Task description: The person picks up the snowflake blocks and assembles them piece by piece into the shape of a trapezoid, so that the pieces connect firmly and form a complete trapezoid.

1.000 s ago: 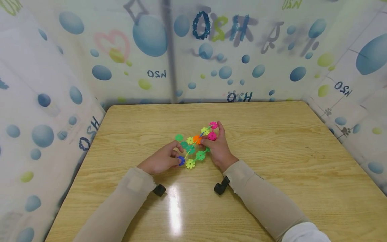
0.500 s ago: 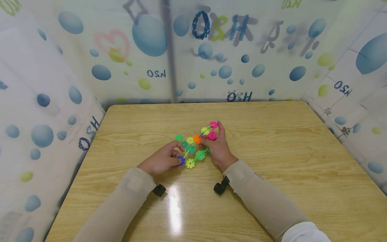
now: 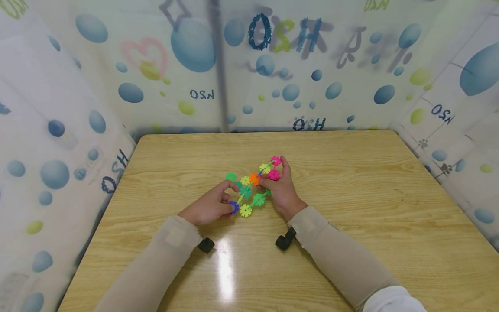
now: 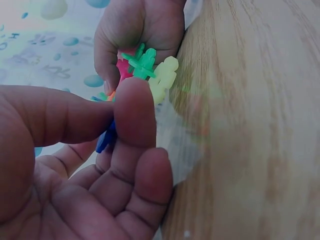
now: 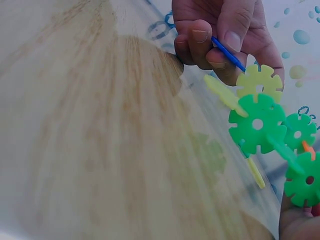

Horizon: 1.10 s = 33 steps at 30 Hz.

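Note:
Notched plastic snowflake discs in green, yellow, pink, orange and blue are joined into one built piece between the two hands. At its near left end, my left hand (image 3: 208,204) pinches a blue disc (image 3: 234,207) between thumb and fingers. My right hand (image 3: 283,193) grips the right side, with the thumb by an orange disc (image 3: 254,179) and the index finger up beside a pink disc (image 3: 275,160). A yellow disc (image 3: 245,210) and a green disc (image 5: 257,124) sit along the lower side. In the left wrist view, the left fingers cover most of the blue disc (image 4: 106,137).
The hands work over a wooden table (image 3: 362,182) with a light glare in front. A printed curtain (image 3: 249,86) stands behind the table and along both sides. Black camera mounts (image 3: 286,239) are strapped at the wrists.
Both hands keep their hold with almost no movement. The left index finger shifts very slightly over the green discs.

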Tool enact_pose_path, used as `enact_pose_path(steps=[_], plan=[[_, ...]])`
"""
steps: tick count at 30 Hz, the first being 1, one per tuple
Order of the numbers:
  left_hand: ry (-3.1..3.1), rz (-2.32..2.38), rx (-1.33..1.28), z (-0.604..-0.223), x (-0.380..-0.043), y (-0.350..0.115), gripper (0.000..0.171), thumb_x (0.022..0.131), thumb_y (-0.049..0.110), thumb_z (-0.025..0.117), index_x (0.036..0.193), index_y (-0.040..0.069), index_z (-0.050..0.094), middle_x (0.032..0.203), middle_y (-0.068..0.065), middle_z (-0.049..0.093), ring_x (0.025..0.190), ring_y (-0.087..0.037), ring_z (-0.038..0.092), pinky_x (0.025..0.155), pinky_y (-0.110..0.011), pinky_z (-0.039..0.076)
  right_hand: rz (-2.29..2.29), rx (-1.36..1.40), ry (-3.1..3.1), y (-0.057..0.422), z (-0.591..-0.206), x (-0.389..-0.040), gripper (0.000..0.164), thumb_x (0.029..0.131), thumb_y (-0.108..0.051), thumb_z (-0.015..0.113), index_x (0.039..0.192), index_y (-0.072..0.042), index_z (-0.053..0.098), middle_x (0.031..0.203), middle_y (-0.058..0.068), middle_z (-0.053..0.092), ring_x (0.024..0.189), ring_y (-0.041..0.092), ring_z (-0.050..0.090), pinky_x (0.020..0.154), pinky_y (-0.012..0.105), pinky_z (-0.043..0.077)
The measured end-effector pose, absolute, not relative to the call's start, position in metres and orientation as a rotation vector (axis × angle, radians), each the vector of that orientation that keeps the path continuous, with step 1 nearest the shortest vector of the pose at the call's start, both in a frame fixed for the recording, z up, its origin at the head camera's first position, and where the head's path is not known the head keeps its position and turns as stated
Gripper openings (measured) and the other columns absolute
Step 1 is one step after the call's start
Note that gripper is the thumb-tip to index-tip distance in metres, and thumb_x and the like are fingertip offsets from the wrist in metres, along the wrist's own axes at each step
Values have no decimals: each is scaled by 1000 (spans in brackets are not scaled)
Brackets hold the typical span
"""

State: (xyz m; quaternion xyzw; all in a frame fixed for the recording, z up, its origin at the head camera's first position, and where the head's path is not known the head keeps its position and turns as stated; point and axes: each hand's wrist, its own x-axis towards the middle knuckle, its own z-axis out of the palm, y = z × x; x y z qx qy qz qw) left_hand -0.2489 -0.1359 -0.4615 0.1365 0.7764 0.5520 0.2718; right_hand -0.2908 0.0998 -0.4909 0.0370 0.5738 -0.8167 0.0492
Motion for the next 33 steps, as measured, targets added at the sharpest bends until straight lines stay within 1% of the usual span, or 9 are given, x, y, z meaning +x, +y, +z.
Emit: enact_pose_path(steps=[4,6,10,12,13,19,27,33], plan=[[2071,1504,356,-461,-249,-135,46,102,-5,57,142,8,38,87,-12,61,78,-25,71,79,-34,61,-2484,109,1747,100,-491,-291,109,92,19,64,169,-28,3,91,5,70,84,17,69,78,29,62],[2063,1516,352,-461,-249,-135,51,102,-6,56,147,9,36,88,-13,61,79,-25,71,81,-34,61,-2480,113,1745,99,-490,-291,109,92,20,63,169,-28,3,91,6,70,84,17,69,77,29,62],[2083,1500,344,-461,-248,-133,66,103,-5,56,159,18,30,91,-14,62,81,-25,72,82,-35,62,-2459,104,1741,99,-488,-290,110,91,23,61,169,-29,2,93,8,68,85,17,67,76,29,62],[2110,1483,347,-461,-248,-133,70,103,-4,56,162,22,30,93,-15,64,81,-25,72,82,-35,62,-2453,90,1742,100,-488,-289,110,91,23,60,169,-30,2,93,8,67,85,17,66,76,30,62],[2117,1479,351,-462,-248,-132,70,103,-5,56,163,22,31,93,-15,65,81,-25,71,82,-35,62,-2451,77,1741,100,-488,-289,110,91,24,60,169,-29,1,93,8,66,85,17,65,76,30,63],[2092,1518,358,-462,-247,-131,63,101,-9,53,158,16,44,91,-15,63,78,-24,70,82,-37,62,-2429,33,1776,100,-488,-289,109,91,23,60,169,-25,0,92,8,66,83,16,65,75,30,62],[2129,1513,357,-463,-246,-129,61,100,-10,52,154,17,48,88,-15,61,76,-25,71,80,-37,63,-2416,16,1794,99,-487,-287,111,89,24,60,169,-25,1,86,7,65,79,17,65,75,30,62],[2177,1477,346,-463,-245,-127,60,101,-9,53,153,20,49,89,-16,62,76,-24,71,79,-36,62,-2381,22,1823,100,-486,-287,111,90,23,61,168,-26,1,87,7,65,80,17,65,75,29,61]])
